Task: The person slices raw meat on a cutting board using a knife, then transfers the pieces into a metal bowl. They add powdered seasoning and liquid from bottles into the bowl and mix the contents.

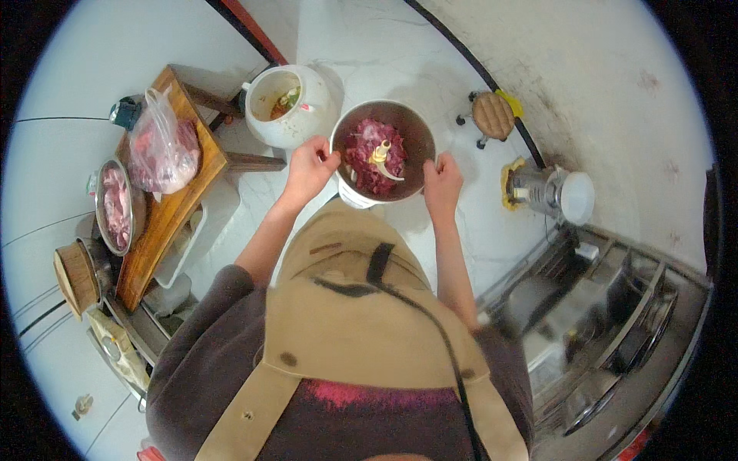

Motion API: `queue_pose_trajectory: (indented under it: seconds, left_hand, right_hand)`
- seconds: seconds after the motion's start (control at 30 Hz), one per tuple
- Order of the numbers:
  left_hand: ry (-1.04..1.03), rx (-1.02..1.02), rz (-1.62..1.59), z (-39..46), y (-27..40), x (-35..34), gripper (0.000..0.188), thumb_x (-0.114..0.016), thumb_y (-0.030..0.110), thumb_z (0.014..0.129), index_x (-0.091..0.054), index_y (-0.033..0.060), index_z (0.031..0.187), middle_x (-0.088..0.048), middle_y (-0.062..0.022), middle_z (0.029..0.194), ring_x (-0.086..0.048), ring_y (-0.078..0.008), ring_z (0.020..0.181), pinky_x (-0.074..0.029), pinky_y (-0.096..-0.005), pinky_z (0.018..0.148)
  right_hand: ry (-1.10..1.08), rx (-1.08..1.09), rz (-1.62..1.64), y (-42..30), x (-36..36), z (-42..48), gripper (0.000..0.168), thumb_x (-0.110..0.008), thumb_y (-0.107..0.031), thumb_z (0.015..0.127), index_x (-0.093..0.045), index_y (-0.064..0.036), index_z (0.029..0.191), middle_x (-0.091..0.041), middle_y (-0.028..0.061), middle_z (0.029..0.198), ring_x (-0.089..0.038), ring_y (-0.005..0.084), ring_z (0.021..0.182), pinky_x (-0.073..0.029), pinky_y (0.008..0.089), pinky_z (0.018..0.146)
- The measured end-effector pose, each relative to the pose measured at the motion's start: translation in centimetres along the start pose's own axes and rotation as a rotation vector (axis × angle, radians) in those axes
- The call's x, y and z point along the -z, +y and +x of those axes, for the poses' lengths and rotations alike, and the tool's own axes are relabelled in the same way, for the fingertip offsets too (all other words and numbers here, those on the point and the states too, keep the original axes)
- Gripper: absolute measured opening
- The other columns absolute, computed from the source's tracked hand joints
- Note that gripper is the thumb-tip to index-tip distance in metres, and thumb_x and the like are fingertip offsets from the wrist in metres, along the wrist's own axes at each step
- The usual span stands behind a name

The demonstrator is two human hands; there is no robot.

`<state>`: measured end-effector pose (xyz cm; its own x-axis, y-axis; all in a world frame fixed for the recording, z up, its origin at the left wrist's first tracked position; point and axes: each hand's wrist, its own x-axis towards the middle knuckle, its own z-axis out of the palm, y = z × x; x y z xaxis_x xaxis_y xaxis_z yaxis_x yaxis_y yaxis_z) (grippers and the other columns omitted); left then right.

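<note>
Both my hands are at a round metal food chopper bowl [424, 138] in front of my apron. My left hand [308, 173] pinches its left rim, and my right hand [443, 184] grips the right side. Chunks of raw red meat [369, 135] lie inside, around a central blade [380, 152] with a pale hub and curved arm. Part of a white base [354, 199] shows below the bowl. My fingertips at the rim are partly hidden.
A white bin [323, 109] with scraps stands behind left. On the wooden table [199, 190] are a bag of meat [164, 150] and a metal bowl [138, 213] of meat. At right are a wheeled stool [493, 116], a metal canister [536, 187] and a steel counter [680, 322].
</note>
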<state>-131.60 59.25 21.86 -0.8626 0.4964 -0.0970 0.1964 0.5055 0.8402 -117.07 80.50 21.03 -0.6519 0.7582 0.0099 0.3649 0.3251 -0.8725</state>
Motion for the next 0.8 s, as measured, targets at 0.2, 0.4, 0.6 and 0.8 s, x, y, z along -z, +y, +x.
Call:
queue_pose_trajectory:
  seconds: [0.2,0.4,0.6,0.8]
  left_hand:
    - [0.254,-0.078,-0.038,19.3,2.3,1.5,0.025,-0.066,0.013,0.076,-0.047,0.0009,0.064,-0.05,-0.0117,0.06,-0.05,-0.018,0.059,-0.042,-0.0334,0.058]
    - [0.284,-0.034,-0.132,34.6,4.9,2.2,0.023,-0.066,0.011,0.076,-0.049,0.0006,0.067,-0.049,-0.0113,0.06,-0.047,-0.0189,0.057,-0.042,-0.0321,0.058]
    - [0.181,-0.062,-0.15,46.1,9.4,1.3,0.022,-0.067,0.014,0.076,-0.052,-0.0002,0.069,-0.054,-0.0144,0.065,-0.052,-0.0233,0.058,-0.045,-0.0349,0.058]
    - [0.178,0.075,-0.088,63.5,6.5,2.7,0.023,-0.067,0.018,0.075,-0.054,0.0003,0.069,-0.052,-0.0137,0.064,-0.052,-0.0221,0.06,-0.044,-0.0352,0.06]
  right_hand:
    - [-0.094,0.17,-0.059,-6.8,-5.9,24.1,0.018,-0.056,-0.013,0.083,-0.046,0.001,0.075,-0.047,0.0181,0.057,-0.047,0.0277,0.051,-0.04,0.0398,0.05]
    - [-0.105,0.316,-0.153,-11.2,-7.3,36.8,0.017,-0.057,-0.013,0.081,-0.049,0.001,0.077,-0.05,0.018,0.058,-0.046,0.0275,0.052,-0.043,0.0365,0.053]
    - [-0.115,0.035,-0.094,-13.2,-6.8,47.7,0.023,-0.059,-0.014,0.078,-0.043,0.002,0.072,-0.046,0.0186,0.06,-0.042,0.0193,0.055,-0.04,0.0387,0.054]
    - [-0.251,0.006,-0.066,-10.0,-17.8,65.2,0.025,-0.062,-0.015,0.081,-0.046,0.001,0.071,-0.051,0.0099,0.061,-0.045,0.0141,0.058,-0.041,0.0335,0.055]
